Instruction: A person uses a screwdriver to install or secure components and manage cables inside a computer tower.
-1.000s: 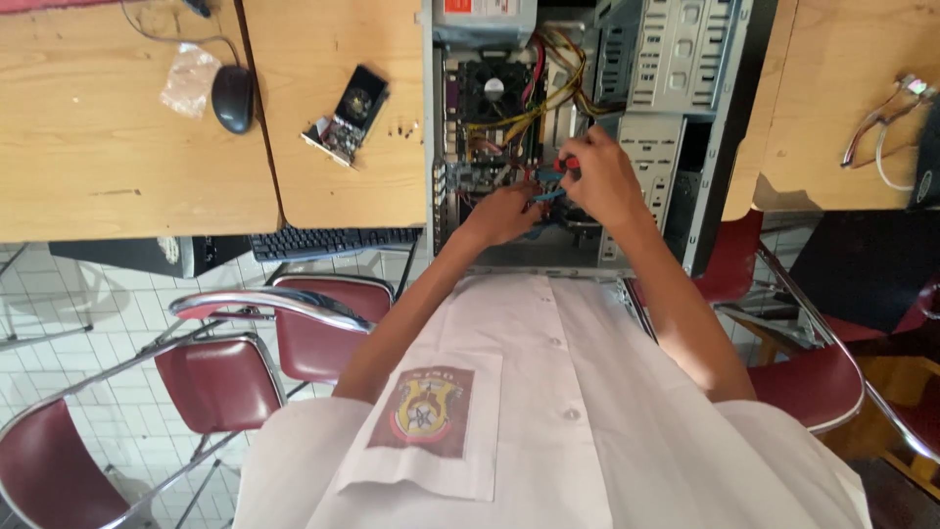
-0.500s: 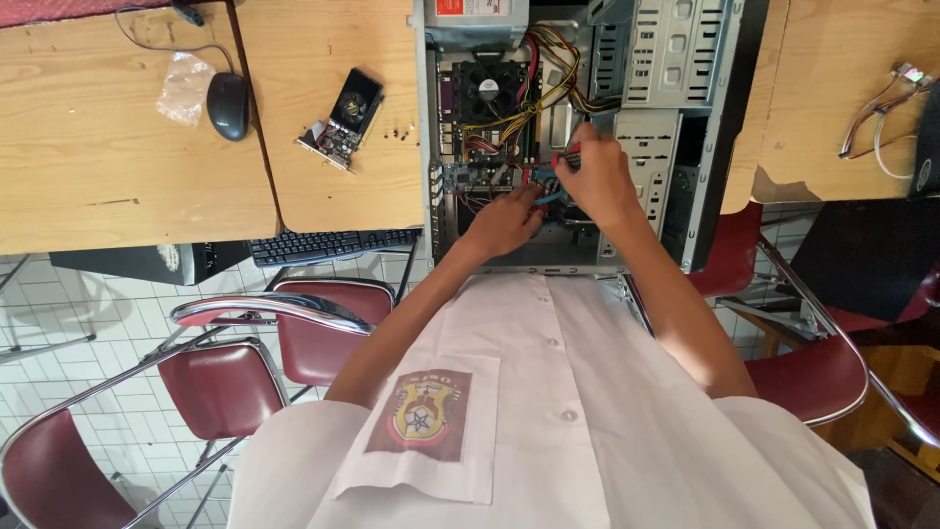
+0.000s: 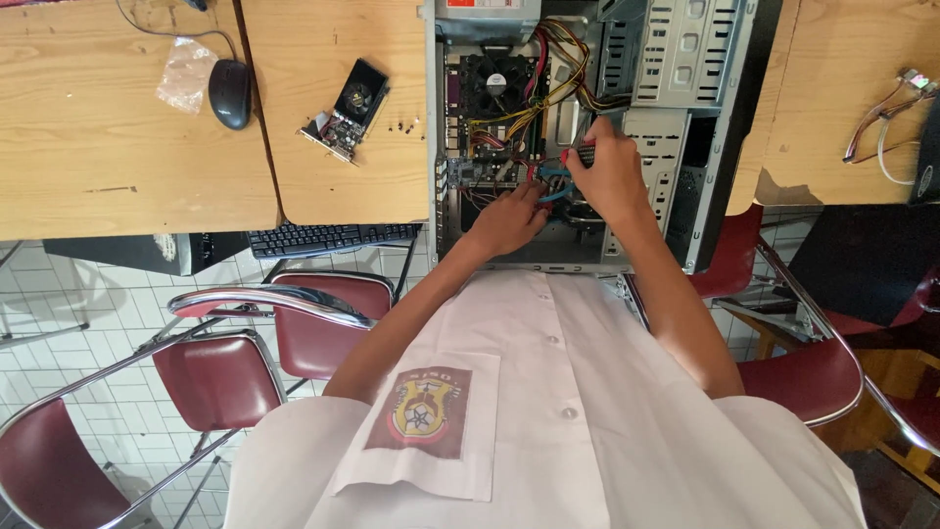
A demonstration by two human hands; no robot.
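Frame centre: both hands inside open PC case [image 3: 729,147] | right hand [image 3: 609,176] pinches cable plug [image 3: 586,153] | left hand [image 3: 511,217] steadies blue cable [image 3: 554,182], grip unclear

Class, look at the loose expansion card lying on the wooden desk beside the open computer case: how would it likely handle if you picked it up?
The expansion card looks like a flat, rigid board, so it probably stays stiff. It seems small and thin, so likely light. Its fan and exposed parts suggest it is fragile; gripping by the edges seems wise.
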